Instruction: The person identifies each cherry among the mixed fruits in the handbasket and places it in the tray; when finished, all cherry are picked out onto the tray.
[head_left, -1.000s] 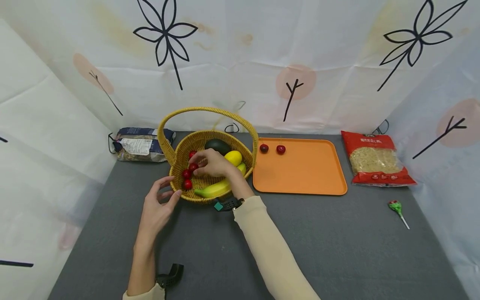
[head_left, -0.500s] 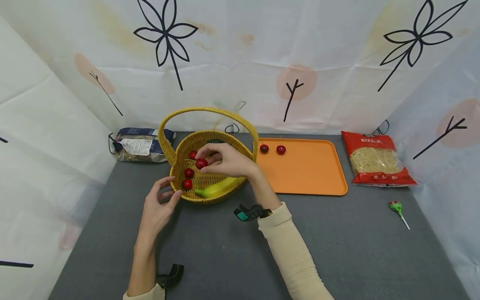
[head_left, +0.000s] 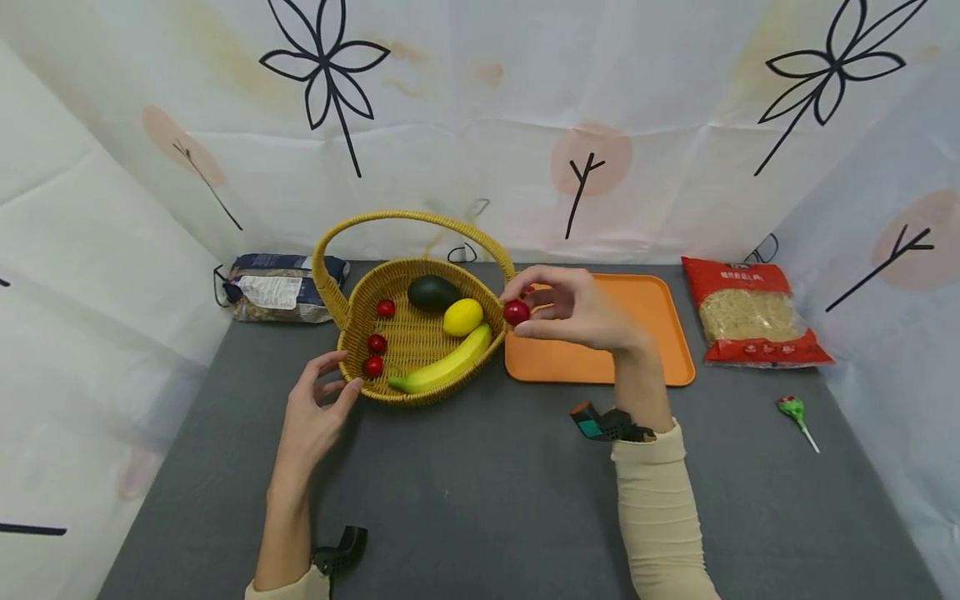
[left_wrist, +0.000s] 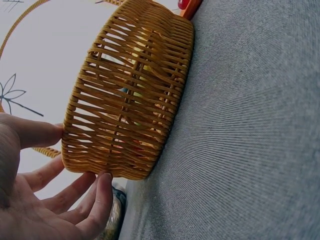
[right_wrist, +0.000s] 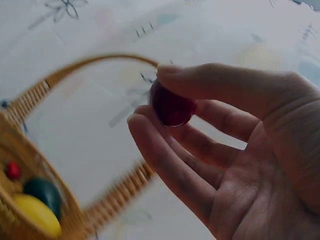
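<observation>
A yellow wicker basket (head_left: 408,398) with a tall handle holds three red cherries (head_left: 377,343), a dark green avocado (head_left: 433,293), a lemon (head_left: 462,317) and a banana (head_left: 446,364). My left hand (head_left: 321,412) holds the basket's left end, thumb and fingers against its rim and side in the left wrist view. My right hand (head_left: 581,310) pinches a cherry (right_wrist: 172,104) between thumb and fingers, above the left edge of the orange tray (head_left: 652,333). That hand mostly hides the cherries on the tray; a bit of red shows behind its fingers.
A blue bag of dry food (head_left: 277,287) lies behind the basket's left side. To the right of the tray lies a red bag (head_left: 753,312), with a green lollipop (head_left: 797,417) nearer the front. Patterned cloth (head_left: 450,125) encloses the grey table (head_left: 465,500) at the back and sides.
My right hand has lifted a cherry out of the basket and carried it right to the tray's edge. The left hand has stayed on the basket.
</observation>
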